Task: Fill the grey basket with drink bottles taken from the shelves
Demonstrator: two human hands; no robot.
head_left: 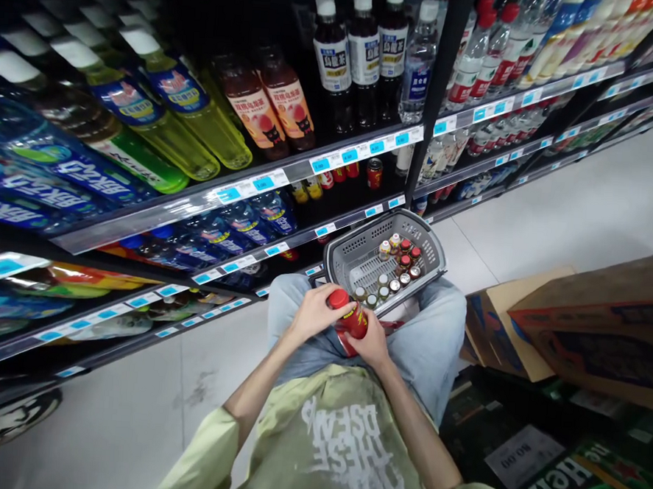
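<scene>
In front of my lap I hold a red-capped bottle with a red and yellow label (356, 321), tilted. My left hand (316, 310) is closed at its upper part, thumb beside the cap. My right hand (372, 341) wraps round its lower body. Just beyond my hands rests a grey plastic shopping basket (353, 255). Inside it stand several small bottles with red caps (404, 261), white-topped bottles (395, 241) and several drinks with pale or greenish tops (382, 280). Something red below the bottle is mostly covered by my hands.
Drink shelves run along the left and front, with oolong tea bottles (364, 47), peach drink bottles (285, 98) and yellow-green bottles (183, 110). A shelf edge with price tags (348, 155) juts out. Cardboard boxes (598, 320) and green beer cases (556, 465) stand close on my right.
</scene>
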